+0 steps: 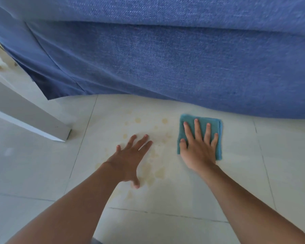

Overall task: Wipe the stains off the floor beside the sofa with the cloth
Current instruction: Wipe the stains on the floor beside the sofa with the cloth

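Note:
A folded teal cloth [188,121] lies flat on the white tiled floor [183,187] just in front of the blue sofa [165,59]. My right hand [199,145] presses down on it, fingers spread. Pale yellow stains [155,171] are scattered over the tile to the left of the cloth, some near the sofa [137,120] and some nearer me. My left hand [130,159] rests flat on the floor among the stains, fingers apart, holding nothing.
The sofa's fabric side runs across the whole top of the view. A white furniture leg or panel [33,117] stands on the floor at the left. Tile joints cross the floor.

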The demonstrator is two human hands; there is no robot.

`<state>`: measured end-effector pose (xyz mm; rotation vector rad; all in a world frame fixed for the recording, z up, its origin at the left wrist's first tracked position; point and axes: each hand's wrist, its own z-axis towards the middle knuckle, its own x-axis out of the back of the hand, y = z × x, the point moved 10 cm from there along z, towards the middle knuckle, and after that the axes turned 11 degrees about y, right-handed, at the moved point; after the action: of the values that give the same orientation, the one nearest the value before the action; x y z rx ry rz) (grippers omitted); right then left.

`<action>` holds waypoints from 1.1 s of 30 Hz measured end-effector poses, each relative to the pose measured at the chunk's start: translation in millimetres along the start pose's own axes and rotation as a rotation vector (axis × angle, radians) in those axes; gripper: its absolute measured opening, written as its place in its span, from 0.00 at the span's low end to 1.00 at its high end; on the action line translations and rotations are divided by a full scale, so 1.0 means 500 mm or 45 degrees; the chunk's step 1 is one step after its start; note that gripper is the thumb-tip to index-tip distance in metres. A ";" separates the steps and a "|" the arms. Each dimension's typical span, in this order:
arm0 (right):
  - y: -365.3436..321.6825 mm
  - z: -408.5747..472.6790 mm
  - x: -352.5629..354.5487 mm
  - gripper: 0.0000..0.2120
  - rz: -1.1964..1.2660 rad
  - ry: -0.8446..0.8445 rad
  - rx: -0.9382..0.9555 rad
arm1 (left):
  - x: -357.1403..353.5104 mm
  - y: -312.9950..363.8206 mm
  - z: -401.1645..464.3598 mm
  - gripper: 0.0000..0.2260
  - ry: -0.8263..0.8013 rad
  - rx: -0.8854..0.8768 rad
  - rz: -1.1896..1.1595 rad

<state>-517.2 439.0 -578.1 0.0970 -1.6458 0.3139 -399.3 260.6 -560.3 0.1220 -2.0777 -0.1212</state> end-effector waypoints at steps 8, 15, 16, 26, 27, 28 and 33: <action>0.023 0.013 0.000 0.31 -0.041 -0.053 0.127 | -0.003 0.001 -0.003 0.64 0.021 -0.001 -0.037; -0.026 -0.010 -0.008 0.31 -0.042 -0.065 0.328 | -0.008 -0.003 0.004 0.65 0.013 0.021 -0.017; -0.017 -0.002 -0.007 0.32 -0.039 -0.085 0.326 | -0.008 -0.004 0.003 0.65 0.011 0.025 -0.017; -0.046 0.017 0.006 0.32 -0.009 -0.049 0.280 | 0.000 -0.004 0.003 0.65 0.005 0.042 -0.028; -0.044 0.033 0.004 0.32 -0.001 -0.063 0.207 | 0.002 -0.004 0.003 0.65 -0.002 0.043 -0.014; -0.051 0.042 0.000 0.32 0.015 -0.092 0.125 | 0.001 -0.002 0.002 0.65 -0.023 0.043 -0.003; -0.086 0.026 -0.002 0.31 0.031 -0.097 0.232 | -0.005 0.005 0.007 0.65 -0.052 0.061 0.086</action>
<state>-518.8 394.3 -573.7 0.2290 -1.6918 0.4835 -401.3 263.3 -563.7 0.0791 -2.1239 -0.0334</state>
